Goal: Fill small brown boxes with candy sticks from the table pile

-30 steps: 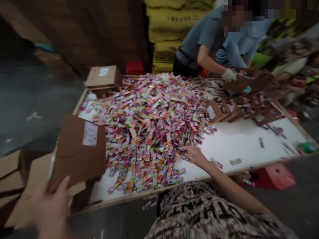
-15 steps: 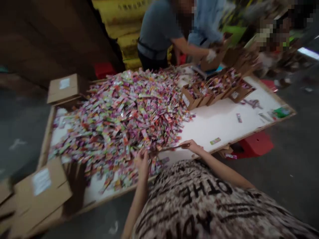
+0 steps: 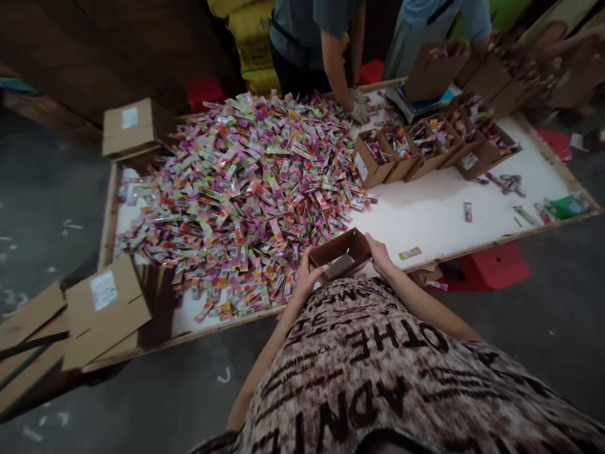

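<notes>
Here's the grip: left hand and right hand hold opposite ends of an open box by the tabletop's near edge, packet heap at its ten o'clock, filled boxes at one.

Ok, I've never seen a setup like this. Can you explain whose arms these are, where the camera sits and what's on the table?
There's no machine here: these are a person's own bare hands. Every picture comes from one camera worn on that person's head, looking forward and down. The left hand and right hand hold an open cardboard box between them, at the table's near edge. On the white table lies a big pile of small packets; to its right stand filled boxes. The gloved hand across the table belongs to someone else.
</notes>
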{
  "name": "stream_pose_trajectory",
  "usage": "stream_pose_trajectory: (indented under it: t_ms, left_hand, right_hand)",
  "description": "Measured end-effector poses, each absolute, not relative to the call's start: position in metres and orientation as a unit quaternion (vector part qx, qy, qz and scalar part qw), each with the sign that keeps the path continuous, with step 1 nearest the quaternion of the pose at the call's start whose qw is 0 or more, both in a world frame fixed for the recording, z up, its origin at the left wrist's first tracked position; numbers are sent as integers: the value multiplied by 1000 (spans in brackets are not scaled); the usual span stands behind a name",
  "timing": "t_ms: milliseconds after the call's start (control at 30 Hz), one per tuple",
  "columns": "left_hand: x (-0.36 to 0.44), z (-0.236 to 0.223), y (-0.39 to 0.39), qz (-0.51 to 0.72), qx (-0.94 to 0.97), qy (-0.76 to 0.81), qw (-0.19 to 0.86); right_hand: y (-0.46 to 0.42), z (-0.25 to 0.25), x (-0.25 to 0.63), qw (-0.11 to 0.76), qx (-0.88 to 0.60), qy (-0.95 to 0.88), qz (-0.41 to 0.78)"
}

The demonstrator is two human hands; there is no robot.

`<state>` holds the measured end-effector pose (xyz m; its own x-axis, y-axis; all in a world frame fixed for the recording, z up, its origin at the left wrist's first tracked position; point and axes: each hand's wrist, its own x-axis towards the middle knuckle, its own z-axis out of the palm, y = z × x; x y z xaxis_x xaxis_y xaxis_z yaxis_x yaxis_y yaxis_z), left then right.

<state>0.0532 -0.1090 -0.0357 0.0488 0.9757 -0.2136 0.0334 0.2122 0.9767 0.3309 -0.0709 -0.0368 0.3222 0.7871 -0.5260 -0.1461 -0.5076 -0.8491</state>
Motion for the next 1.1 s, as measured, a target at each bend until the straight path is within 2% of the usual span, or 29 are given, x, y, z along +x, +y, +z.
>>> stream_pose_trajectory:
  t_ms: [67, 167, 267, 367, 467, 567, 633, 733, 900, 1000, 1100]
  left_hand:
    - [45, -42, -115, 408, 483, 511, 582]
    - [39, -56, -115, 390, 508, 525, 560]
    - [52, -70, -108, 353, 589, 524, 504]
    - [69, -80, -99, 331, 648, 530, 437]
    - [70, -83, -97, 322, 671, 517, 423]
    - [54, -79, -98, 300, 705, 479, 427]
    - [41, -70, -97, 256, 741, 447, 431]
    - [39, -48, -94, 159, 792, 426, 408]
    - [92, -25, -94, 76, 850, 454, 258]
    - [113, -36, -95, 94, 852, 452, 247]
    - [108, -52, -99, 186, 834, 439, 277]
  right_hand:
    - [-69, -40, 337, 408, -671, -235, 574]
    - [-69, -47, 346, 283, -656, -321, 621]
    - [-68, -53, 346, 191, -712, -422, 528]
    - [-70, -52, 348, 233, -725, -492, 423]
    - [-88, -46, 363, 304, -619, -593, 416]
    - [-115, -43, 383, 263, -508, -704, 422]
    - [-127, -45, 390, 228, -485, -746, 396]
    - [-128, -49, 386, 220, -508, -755, 352]
    - [-109, -48, 356, 190, -615, -700, 309]
    - [-110, -44, 334, 157, -682, -663, 264]
    - [-121, -42, 324, 154, -677, -682, 231]
